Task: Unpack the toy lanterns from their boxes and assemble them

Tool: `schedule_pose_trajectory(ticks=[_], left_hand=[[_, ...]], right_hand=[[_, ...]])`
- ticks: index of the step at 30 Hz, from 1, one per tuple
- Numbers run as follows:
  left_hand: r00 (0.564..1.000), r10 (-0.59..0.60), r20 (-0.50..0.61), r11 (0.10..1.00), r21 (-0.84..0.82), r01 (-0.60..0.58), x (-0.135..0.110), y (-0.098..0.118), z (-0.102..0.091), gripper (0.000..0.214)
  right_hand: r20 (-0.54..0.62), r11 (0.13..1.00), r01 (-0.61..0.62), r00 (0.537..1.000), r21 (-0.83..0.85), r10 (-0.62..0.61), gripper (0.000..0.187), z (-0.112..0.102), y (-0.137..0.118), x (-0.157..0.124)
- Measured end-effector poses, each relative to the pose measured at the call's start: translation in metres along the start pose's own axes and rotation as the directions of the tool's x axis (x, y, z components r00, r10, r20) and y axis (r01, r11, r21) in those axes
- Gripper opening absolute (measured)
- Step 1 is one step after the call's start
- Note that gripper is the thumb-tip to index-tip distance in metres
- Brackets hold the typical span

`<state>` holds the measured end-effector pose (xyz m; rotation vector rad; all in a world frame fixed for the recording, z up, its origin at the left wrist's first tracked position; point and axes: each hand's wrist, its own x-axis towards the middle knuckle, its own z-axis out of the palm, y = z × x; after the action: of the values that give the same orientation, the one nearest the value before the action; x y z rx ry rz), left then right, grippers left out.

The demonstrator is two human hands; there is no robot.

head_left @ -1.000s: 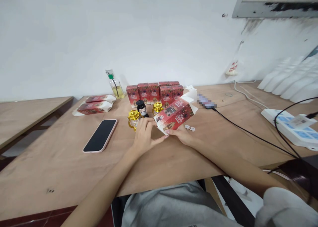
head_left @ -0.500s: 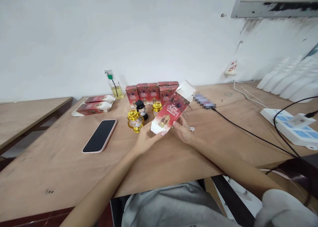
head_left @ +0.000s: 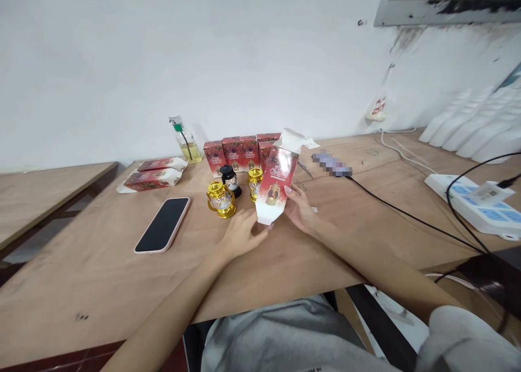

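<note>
A red and white carton (head_left: pixel 277 183) stands nearly upright above the wooden table (head_left: pixel 101 274), its top flaps open. My right hand (head_left: pixel 302 210) grips its right side. My left hand (head_left: pixel 244 234) has fingers closed on its white bottom flap. Just left of the carton are two small gold lanterns (head_left: pixel 221 199) and a black one (head_left: pixel 230 178). Behind them a row of closed red boxes (head_left: pixel 236 152) lines the wall.
A black phone (head_left: pixel 163 224) lies face up to the left. Flattened red cartons (head_left: pixel 152 175) and a small bottle of yellow liquid (head_left: pixel 185 140) sit at the back left. A white power strip (head_left: pixel 480 208) with black cables is at the right.
The carton was lying tilted over to the right; both hands have swung it up to nearly upright and drawn it slightly left. The lanterns have not moved.
</note>
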<state>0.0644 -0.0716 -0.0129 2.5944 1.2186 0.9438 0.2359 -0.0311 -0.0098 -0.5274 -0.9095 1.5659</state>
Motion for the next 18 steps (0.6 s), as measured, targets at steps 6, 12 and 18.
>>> schedule_pose_trajectory(ticks=[6,12,18], left_hand=[[0.989,0.145,-0.043,0.934,0.336,-0.122,0.000,-0.005,0.003,0.013],[0.992,0.123,-0.028,0.939,0.327,-0.107,-0.001,-0.002,0.003,0.017],[0.946,0.240,-0.217,0.894,0.429,-0.128,0.000,-0.010,-0.008,0.031]], right_hand=[[-0.012,1.000,0.010,1.000,0.002,-0.010,0.037,0.001,-0.006,-0.001],[-0.067,0.998,0.047,0.997,0.047,-0.044,0.035,-0.003,-0.009,0.006],[-0.128,0.992,0.123,0.985,0.040,-0.117,0.031,-0.008,-0.019,0.014]])
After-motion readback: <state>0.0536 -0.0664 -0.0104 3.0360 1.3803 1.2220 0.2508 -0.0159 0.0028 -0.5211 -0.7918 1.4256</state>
